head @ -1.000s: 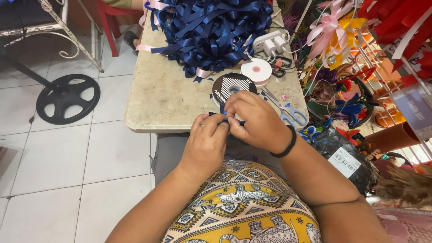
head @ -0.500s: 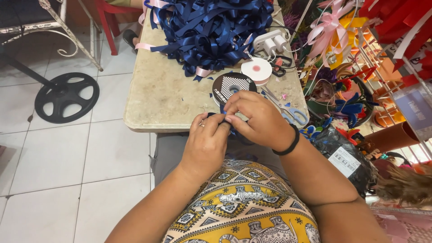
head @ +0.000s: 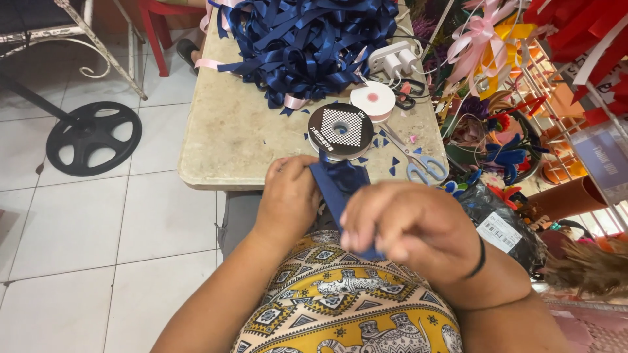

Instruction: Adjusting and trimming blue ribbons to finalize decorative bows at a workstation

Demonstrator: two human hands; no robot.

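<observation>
Navy satin ribbon (head: 340,189) is running between both hands just off the near edge of the stone-topped table (head: 235,140), its far end gathered into a small folded loop. The left hand (head: 288,196) is closing its fingers around that gathered end, while the right hand (head: 405,225) is pinching the strip nearer the body, fingers curled down on it (the tail is slipping out of sight beneath them). Satin is slick, so I judge the fold could be springing open if either pinch loosens, or the strip could be twisting as it is drawn. Farther along the table, one black ribbon spool (head: 340,131) with a checkered label and one white tape roll (head: 373,101) are sitting beside one pair of blue-handled scissors (head: 418,163); one big heap of navy ribbon (head: 307,42) is covering the far end, with several small offcuts around.
</observation>
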